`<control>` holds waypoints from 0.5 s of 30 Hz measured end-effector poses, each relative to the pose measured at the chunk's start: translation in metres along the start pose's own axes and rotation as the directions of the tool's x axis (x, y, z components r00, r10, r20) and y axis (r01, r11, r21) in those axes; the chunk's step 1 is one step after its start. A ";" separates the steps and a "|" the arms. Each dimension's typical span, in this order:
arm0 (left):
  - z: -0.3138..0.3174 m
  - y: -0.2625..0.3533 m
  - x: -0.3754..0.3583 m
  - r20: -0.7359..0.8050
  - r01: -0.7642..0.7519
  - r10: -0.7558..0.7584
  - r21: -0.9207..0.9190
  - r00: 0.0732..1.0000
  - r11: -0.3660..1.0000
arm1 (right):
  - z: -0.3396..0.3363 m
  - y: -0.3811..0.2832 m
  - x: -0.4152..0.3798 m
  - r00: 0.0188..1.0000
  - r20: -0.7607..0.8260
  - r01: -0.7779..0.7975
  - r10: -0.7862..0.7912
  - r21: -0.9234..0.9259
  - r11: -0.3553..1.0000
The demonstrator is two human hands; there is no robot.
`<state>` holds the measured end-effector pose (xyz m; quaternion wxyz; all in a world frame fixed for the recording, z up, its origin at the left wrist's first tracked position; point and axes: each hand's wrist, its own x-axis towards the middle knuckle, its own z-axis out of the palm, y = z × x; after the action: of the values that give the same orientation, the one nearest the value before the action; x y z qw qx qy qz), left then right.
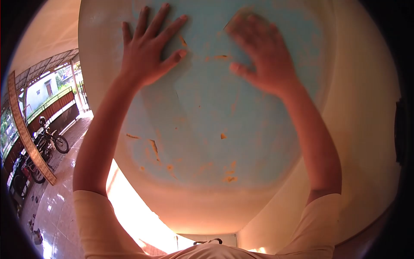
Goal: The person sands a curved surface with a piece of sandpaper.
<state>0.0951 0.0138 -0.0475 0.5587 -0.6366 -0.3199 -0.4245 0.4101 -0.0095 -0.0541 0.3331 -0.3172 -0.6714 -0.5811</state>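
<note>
A pale wall [202,112] fills the view in front of me, with a large light-blue patch worn through in places. My left hand [148,52] lies flat against its upper left part, fingers spread and holding nothing. Higher on the right, my right hand [263,52] is blurred at the fingers. Beneath those fingertips shows the edge of a thin brownish piece [238,16], which looks like sandpaper pressed to the surface. Between the hands is a chipped spot [222,57]. Lower down are several brown chips, among them a long one [154,147] and a small one [223,136].
To the left, a tiled floor [58,203] runs out to a parked motorcycle [54,140] beside a slanting post [30,129]. A fence [56,105] stands beyond. A dark object [399,131] is at the far right edge.
</note>
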 end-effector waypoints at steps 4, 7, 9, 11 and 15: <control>-0.018 -0.026 0.056 0.222 -0.008 -0.009 0.073 0.975 0.997 | -0.023 0.054 0.065 0.952 0.014 -0.298 0.306 -0.181 0.937; -0.016 -0.031 0.088 0.184 0.001 -0.009 0.041 0.983 0.999 | -0.023 0.038 0.087 0.882 -0.042 -0.469 0.469 -0.179 0.865; -0.013 -0.028 0.107 0.187 0.023 -0.035 0.065 0.982 0.998 | -0.025 0.025 0.088 0.938 -0.015 -0.341 0.346 -0.218 0.914; -0.013 -0.024 0.112 0.195 0.041 -0.058 0.093 0.979 0.995 | -0.032 0.031 0.089 0.959 0.055 -0.264 0.279 -0.193 0.945; -0.010 -0.020 0.110 0.145 0.077 -0.085 0.059 0.986 0.995 | -0.023 0.062 0.114 0.909 0.004 -0.412 0.416 -0.138 0.901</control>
<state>0.1232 -0.0001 0.0600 0.5327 -0.6375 -0.3971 -0.3901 0.3964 -0.0198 0.0769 0.4155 -0.4839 -0.5534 -0.5357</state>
